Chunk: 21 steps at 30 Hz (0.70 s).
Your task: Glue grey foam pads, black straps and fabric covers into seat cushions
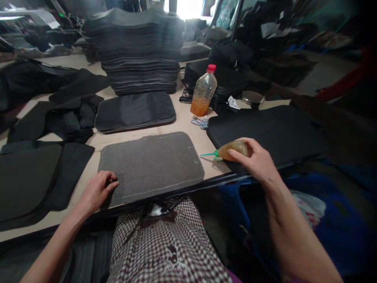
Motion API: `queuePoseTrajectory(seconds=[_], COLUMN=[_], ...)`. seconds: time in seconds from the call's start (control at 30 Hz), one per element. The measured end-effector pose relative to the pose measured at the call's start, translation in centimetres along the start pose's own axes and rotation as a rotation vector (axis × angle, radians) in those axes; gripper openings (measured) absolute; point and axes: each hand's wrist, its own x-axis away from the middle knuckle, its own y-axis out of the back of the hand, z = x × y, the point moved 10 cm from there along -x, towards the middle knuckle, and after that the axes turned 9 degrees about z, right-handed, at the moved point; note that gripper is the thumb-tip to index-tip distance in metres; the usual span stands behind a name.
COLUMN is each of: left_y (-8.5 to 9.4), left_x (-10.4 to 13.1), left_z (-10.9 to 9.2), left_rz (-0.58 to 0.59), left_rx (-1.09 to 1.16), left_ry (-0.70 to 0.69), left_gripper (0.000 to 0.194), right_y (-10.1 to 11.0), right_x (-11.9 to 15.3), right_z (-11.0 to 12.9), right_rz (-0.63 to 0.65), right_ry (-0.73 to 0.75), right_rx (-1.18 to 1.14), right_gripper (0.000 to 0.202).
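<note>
A dark grey rounded panel [153, 163] lies flat on the table, with a pale line along its edges. At its lower left corner rests my left hand [101, 188], fingers curled together; whether anything is between them is hidden. My right hand [253, 157] is wrapped round a small squeeze bottle [234, 149] of amber liquid. The bottle is tilted on its side, and its thin green nozzle points left, close to the panel's right edge. Below the bottle, a stack of black panels [265, 127] lies on the right.
Behind the panel are a low black stack [135, 112], a tall stack [141, 51], a red-capped bottle [204, 92] and small scissors [200, 122]. Black pieces [26, 177] cover the left. A blue crate [235, 204] stands below the table's right edge.
</note>
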Motion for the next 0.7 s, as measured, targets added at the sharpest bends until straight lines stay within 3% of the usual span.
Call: queuePoseTrajectory(seconds=[0.1, 0.2, 0.27, 0.37, 0.47, 0.6, 0.7], left_y=[0.8, 1.7, 2.0, 2.5, 3.9, 6.7, 7.0], left_x=[0.9, 2.2, 2.8, 3.5, 4.7, 6.6, 7.1], left_z=[-0.2, -0.9, -1.0, -0.1, 1.8, 4.9, 7.2], left_rz=[-0.036, -0.083, -0.1, -0.116, -0.154, -0.247, -0.222], left_rx=[0.027, 0.068, 0.08, 0.055, -0.034, -0.307, -0.469], left_ry=[0.023, 0.029, 0.023, 0.031, 0.076, 0.16, 0.141], left_gripper=[0.028, 0.021, 0.018, 0.015, 0.017, 0.032, 0.049], right_y=[-0.2, -4.4, -8.1, -13.5, -16.9, -18.3, -18.2], right_x=[-0.8, -2.8, -5.0, -9.5, -14.1, -18.8, -21.4], right_z=[0.3, 0.9, 1.4, 1.8, 2.5, 4.0, 5.4], right_rz=[-0.087, 0.033, 0.152, 0.253, 0.258, 0.211, 0.198], right_ry=[-0.051, -0.093, -0.101, -0.102, -0.088, -0.063, 0.035], right_rx=[-0.401, -0.89, -1.017, -1.114, -1.135, -1.071, -0.94], right_gripper=[0.058, 0.05, 0.039, 0.037, 0.032, 0.027, 0.041])
